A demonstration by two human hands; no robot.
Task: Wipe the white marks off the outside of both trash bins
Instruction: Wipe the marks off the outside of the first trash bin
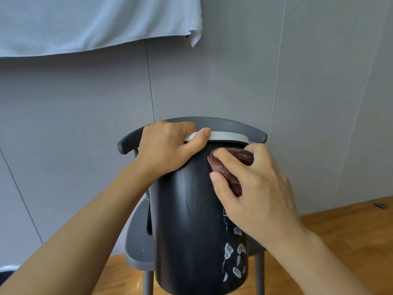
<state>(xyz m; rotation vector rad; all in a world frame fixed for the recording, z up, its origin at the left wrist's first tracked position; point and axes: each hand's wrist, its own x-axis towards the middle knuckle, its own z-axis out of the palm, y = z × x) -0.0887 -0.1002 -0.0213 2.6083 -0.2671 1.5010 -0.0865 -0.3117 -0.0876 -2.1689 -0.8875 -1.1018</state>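
Observation:
A black trash bin (187, 226) with a white rim ring (227, 136) stands tilted on a grey chair (136, 248). My left hand (168, 150) grips the bin's rim at the upper left, thumb over the white ring. My right hand (253, 192) holds a bunched brown cloth (227, 167) and presses it against the bin's upper right side. White marks (234, 256) dot the lower right of the bin's outside. Faint streaks run down the bin's middle.
The chair's curved backrest (212, 121) sits behind the bin against a grey panelled wall (297, 92). A pale blue towel (95, 22) hangs at the upper left. Wooden floor (340, 226) lies below. A dark object (6, 271) shows at the lower left edge.

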